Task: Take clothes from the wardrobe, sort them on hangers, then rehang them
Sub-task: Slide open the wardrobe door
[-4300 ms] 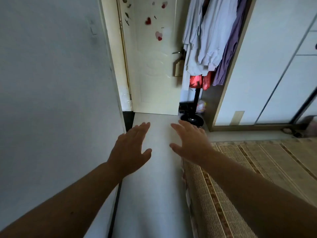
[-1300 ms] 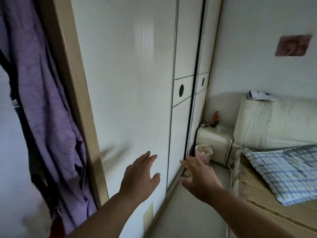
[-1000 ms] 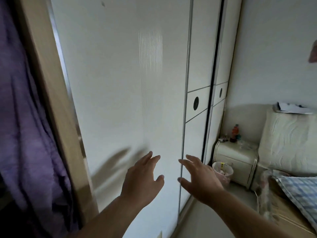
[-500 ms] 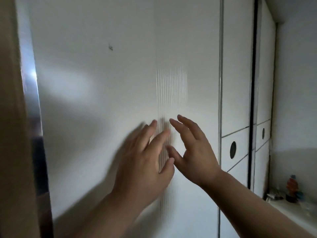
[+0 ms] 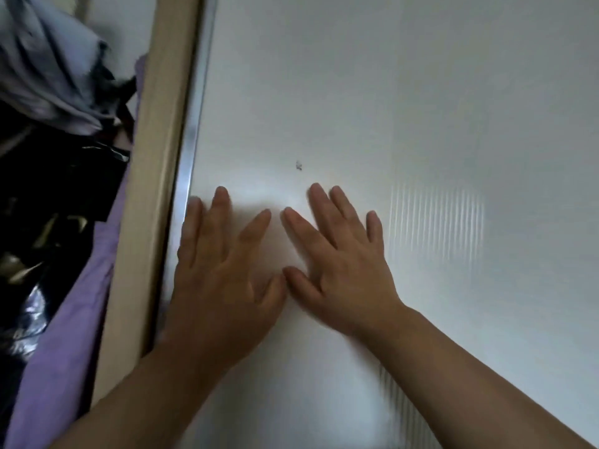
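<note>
A white sliding wardrobe door (image 5: 405, 102) fills most of the view. My left hand (image 5: 220, 273) lies flat on it with fingers spread, close to the door's metal edge strip (image 5: 191, 124). My right hand (image 5: 340, 264) presses flat on the door just to the right, thumbs nearly touching. Neither hand holds anything. Left of the beige wardrobe frame (image 5: 152, 163) hang clothes: a purple garment (image 5: 64, 335), a pale blue garment (image 5: 42, 59) above it and a dark shiny one (image 5: 48, 196) between.
The clothes at the left hang outside the wardrobe's side panel. A small dark mark (image 5: 298, 165) sits on the door above my hands.
I have come up to the wardrobe. Both hands rose from hovering in front of the door to lying flat on it, and shifted left toward the door's edge.
</note>
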Motion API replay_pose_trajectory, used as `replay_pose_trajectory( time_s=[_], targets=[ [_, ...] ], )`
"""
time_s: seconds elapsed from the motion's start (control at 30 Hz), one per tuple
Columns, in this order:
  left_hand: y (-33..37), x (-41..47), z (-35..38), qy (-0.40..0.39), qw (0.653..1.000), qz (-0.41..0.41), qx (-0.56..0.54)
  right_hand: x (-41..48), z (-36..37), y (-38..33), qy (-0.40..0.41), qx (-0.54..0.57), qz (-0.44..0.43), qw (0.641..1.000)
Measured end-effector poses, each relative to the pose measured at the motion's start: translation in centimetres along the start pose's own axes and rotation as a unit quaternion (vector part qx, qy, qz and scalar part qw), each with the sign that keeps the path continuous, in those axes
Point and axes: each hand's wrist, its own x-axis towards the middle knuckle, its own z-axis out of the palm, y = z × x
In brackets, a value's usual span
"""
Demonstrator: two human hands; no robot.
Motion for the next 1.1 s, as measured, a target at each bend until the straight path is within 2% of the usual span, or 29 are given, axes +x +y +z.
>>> replay_pose_trajectory(
  time_s=[0.13,0.27,0.4,0.63,0.9,1.1],
  targets=[
    [0.3,0.5,0.0,0.018,0.999,-0.025,0.035,0.2,0.4,0.8,0.015,-0.042,-0.037,0.998],
    [1.2,0.3,-0.6,0.009,0.992,-0.119,0.046,0.1,0.6,1.5,0.038,-0.022,-0.058,0.997],
    [2.4,0.2,-0.4,0.001,0.986,-0.155,0.059,0.0,0.6,1.9,0.038,-0.012,-0.068,0.997],
    [3.6,-0.2,0.5,-0.018,0.984,-0.143,0.103,-0.9,0.4,3.6,0.022,0.000,-0.066,0.998],
    [6.6,0.4,1.7,-0.016,0.987,-0.152,0.039,-3.1,-0.6,7.6,-0.004,-0.007,-0.054,0.999],
    [7.5,2.4,1.6,-0.005,0.959,-0.265,-0.102,-4.8,-1.6,10.9,-0.034,-0.027,-0.034,0.999]
  ],
)
